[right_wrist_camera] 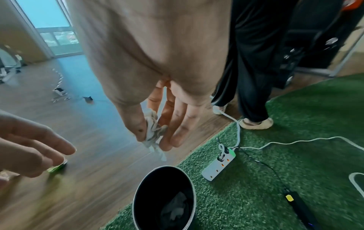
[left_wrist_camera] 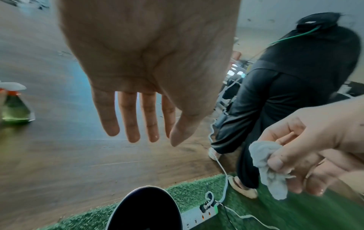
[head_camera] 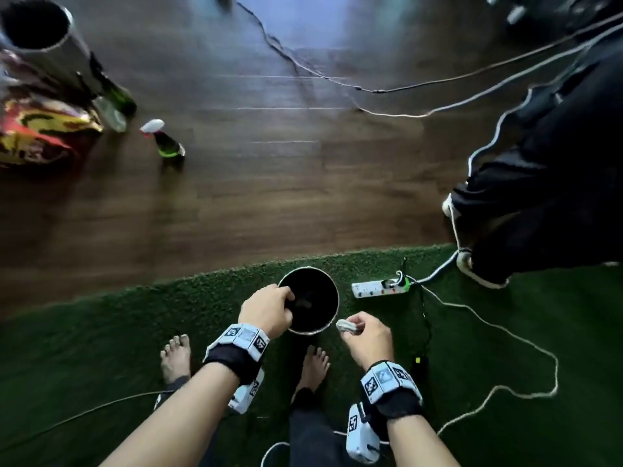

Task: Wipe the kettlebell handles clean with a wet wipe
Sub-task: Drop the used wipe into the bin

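Observation:
My right hand (head_camera: 350, 326) pinches a crumpled grey-white wet wipe (head_camera: 345, 325) between thumb and fingers, just right of a round black bin (head_camera: 334, 291) with a metal rim. In the right wrist view the wipe (right_wrist_camera: 151, 123) dangles from that hand (right_wrist_camera: 152, 140) above the bin (right_wrist_camera: 135, 202), which has crumpled wipes (right_wrist_camera: 177, 207) at its bottom. My left hand (head_camera: 286, 303) hovers over the bin's left rim and holds nothing. Its fingers (left_wrist_camera: 128, 124) hang straight in the left wrist view. No kettlebell shows in any view.
The bin stands on green turf (head_camera: 101, 332) near its edge with a dark wooden floor (head_camera: 269, 180). A white power strip (head_camera: 377, 288) and cables lie to the right. Another person in dark clothes (head_camera: 539, 197) stands at the right. A spray bottle (head_camera: 167, 143) stands far left.

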The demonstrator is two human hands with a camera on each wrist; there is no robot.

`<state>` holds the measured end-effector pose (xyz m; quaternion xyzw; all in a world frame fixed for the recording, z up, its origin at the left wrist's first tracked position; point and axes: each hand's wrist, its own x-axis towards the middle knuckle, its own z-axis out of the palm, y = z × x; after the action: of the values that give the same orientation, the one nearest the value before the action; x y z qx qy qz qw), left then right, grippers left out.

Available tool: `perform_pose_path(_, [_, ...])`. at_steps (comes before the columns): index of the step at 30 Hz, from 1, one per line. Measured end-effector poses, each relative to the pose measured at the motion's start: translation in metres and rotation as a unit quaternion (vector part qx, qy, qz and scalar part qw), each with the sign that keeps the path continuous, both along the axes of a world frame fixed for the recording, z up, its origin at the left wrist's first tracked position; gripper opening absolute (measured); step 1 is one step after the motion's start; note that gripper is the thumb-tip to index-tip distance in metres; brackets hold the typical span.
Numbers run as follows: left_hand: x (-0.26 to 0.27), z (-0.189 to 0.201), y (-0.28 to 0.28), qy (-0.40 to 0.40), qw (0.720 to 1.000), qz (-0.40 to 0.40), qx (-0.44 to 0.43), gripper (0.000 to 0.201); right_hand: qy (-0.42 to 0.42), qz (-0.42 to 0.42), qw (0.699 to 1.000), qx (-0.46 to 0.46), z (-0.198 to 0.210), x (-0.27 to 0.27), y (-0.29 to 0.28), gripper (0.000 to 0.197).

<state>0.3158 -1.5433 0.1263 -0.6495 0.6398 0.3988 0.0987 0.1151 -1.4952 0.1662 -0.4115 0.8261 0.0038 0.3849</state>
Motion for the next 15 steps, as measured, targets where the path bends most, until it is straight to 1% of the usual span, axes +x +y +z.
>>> perform_pose_path(3, [-0.015,-0.033,0.006,-0.011,0.998,0.058,0.010,0.038,-0.018,0.055,0.998,0.021,-0.045,-0.013,-0.020,0.005])
perform_pose_path(6, [-0.026,-0.074,0.010,-0.013,0.995,0.097,0.020,0.039,-0.029,0.097,0.994,0.044,-0.099,-0.016,-0.033,0.007])
perform_pose_path(9, [-0.037,-0.125,0.014,-0.012,0.991,0.131,0.034,0.036,-0.027,0.109,0.992,0.055,-0.157,-0.014,-0.039,0.006])
perform_pose_path(11, [-0.044,-0.161,0.017,-0.010,0.989,0.138,0.048,0.036,-0.023,0.103,0.993,0.057,-0.197,-0.013,-0.040,0.006])
perform_pose_path(15, [-0.053,-0.228,0.022,-0.010,0.990,0.123,0.071,0.036,-0.005,0.104,0.992,0.076,-0.272,-0.014,-0.041,0.010])
